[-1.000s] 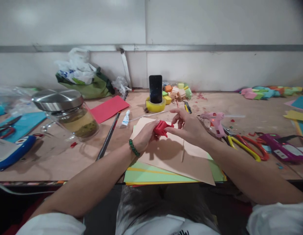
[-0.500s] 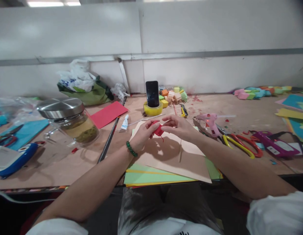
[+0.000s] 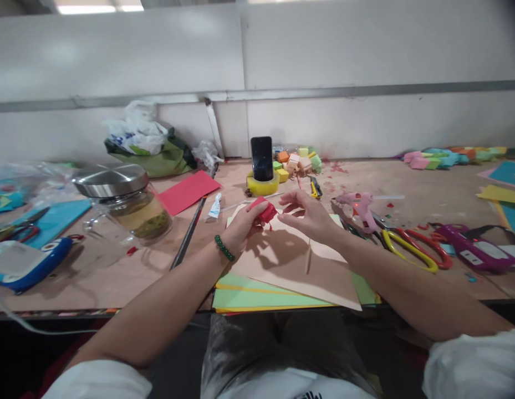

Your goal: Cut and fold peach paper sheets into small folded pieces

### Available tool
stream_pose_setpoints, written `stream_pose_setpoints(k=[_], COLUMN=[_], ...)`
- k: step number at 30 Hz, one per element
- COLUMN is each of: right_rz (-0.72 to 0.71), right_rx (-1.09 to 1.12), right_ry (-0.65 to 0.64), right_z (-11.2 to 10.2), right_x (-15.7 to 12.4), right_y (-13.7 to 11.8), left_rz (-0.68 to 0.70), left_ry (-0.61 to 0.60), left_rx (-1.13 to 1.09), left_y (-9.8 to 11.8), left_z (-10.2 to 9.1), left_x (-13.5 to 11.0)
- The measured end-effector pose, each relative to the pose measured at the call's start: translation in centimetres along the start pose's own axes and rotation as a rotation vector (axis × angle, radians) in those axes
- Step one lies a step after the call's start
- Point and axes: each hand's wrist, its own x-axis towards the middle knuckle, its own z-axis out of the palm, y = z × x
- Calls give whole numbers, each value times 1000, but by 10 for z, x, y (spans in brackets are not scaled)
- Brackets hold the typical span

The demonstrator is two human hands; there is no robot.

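My left hand [image 3: 241, 228], with a green bead bracelet on its wrist, pinches a small red folded paper piece [image 3: 265, 211] above a stack of coloured paper sheets [image 3: 290, 271]. My right hand [image 3: 309, 218] is just right of the red piece, its fingers curled and apart, fingertips close to the piece; I cannot see whether they touch it. Both hands hover over the tan top sheet, near the table's front edge.
A pink glue gun [image 3: 360, 205], orange-and-yellow scissors [image 3: 411, 246] and a purple tool [image 3: 469, 249] lie to the right. A lidded glass jar [image 3: 126, 205] stands at the left. Behind are a phone [image 3: 261, 158] in a yellow tape roll, small coloured paper cubes [image 3: 299, 160], a red sheet [image 3: 186, 191].
The red piece has been turned in my left hand and lifted slightly. My right hand's fingers have drawn back a little from it. The view has shifted slightly.
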Motion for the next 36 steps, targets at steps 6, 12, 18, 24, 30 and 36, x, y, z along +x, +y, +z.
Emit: stream_pose_setpoints(k=[6,12,18,24,30,36], right_rz=[-110,-129,-164,-100,67,115], right_rx=[-148,-211,-219,-8,242,243], right_ry=[57,70,53,0,-110,-109], right_z=[6,5,0,-6,-1,-2], right_x=[-5,-5,-7,-2,3,7], right_y=[3,3,-1,-4,-1,4], left_rz=[-71,-67,-44,96,127,91], left_ry=[12,-60,-69,-156,-186,-199], left_rx=[-109,-86,-36,120,257,208], left_y=[4,1,-2,-2,-2,-1], left_z=[7,6,2,0,-3,-2], left_x=[-3,-4,-1,-2,-3,-3])
